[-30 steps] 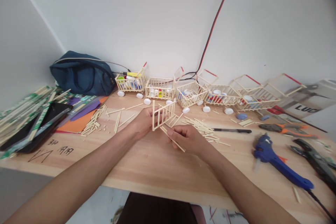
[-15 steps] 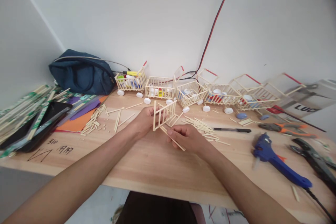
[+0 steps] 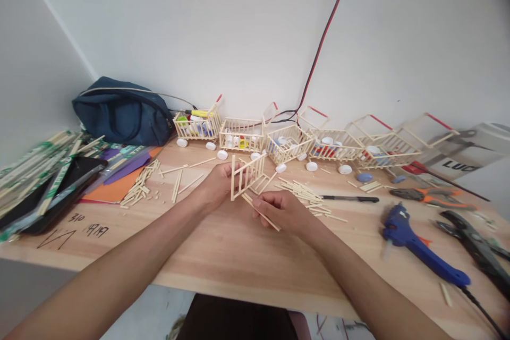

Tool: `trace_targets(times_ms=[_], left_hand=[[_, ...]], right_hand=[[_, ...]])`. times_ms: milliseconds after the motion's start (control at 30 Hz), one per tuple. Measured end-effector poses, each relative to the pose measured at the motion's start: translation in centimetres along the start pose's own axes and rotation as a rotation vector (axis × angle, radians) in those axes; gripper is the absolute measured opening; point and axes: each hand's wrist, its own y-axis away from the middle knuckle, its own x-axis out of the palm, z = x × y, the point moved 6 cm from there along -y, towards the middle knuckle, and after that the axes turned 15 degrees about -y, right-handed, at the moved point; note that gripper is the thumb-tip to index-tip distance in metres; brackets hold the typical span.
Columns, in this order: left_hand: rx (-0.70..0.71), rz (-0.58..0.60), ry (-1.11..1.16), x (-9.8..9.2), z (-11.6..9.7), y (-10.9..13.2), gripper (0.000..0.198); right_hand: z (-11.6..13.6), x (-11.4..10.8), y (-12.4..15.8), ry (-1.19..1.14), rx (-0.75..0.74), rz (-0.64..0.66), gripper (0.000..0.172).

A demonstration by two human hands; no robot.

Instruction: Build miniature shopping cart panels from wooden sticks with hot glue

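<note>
My left hand (image 3: 218, 185) is closed on a small fence-like panel (image 3: 247, 175) of thin wooden sticks and holds it upright above the wooden table (image 3: 239, 255). My right hand (image 3: 279, 211) sits just right of it, fingers pinched on a single long stick (image 3: 261, 212) whose upper end meets the panel's lower edge. A loose pile of sticks (image 3: 306, 194) lies right behind my right hand.
Several stick-built carts (image 3: 287, 143) with bottle-cap wheels line the wall. A blue glue gun (image 3: 414, 244), pliers (image 3: 434, 196), black cutters (image 3: 474, 244) and a pen (image 3: 350, 199) lie right. A blue bag (image 3: 123, 114), chopstick packets (image 3: 40, 170) and coloured sheets (image 3: 119, 175) lie left.
Hardly anything differs. Both hands keep their hold on the panel and the stick; the view drifts slightly.
</note>
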Motion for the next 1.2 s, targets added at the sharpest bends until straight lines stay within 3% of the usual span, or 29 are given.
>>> trace_targets(times_ms=[300,500,667,867,1200], left_hand=[[0.077,-0.13,-0.038,-2.2,-1.1,0.0,0.027],[0.143,-0.298,-0.059,-5.1,-2.4,0.0,0.026],[0.153,-0.333,-0.103,-5.8,-2.2,-0.2,0.029],[0.164,-0.334,-0.266,-5.7,-2.0,-0.3,0.019],[0.08,-0.289,-0.584,-4.8,-2.2,-0.2,0.011]], right_hand=[[1.2,0.0,0.4,0.47,-0.205,-0.078,0.028],[1.7,-0.1,0.5,0.596,-0.201,-0.107,0.025],[1.8,-0.4,0.5,0.555,-0.21,-0.157,0.023],[1.7,-2.8,0.5,0.371,-0.167,-0.367,0.024],[0.5,-5.7,0.1,0.21,-0.127,-0.415,0.025]])
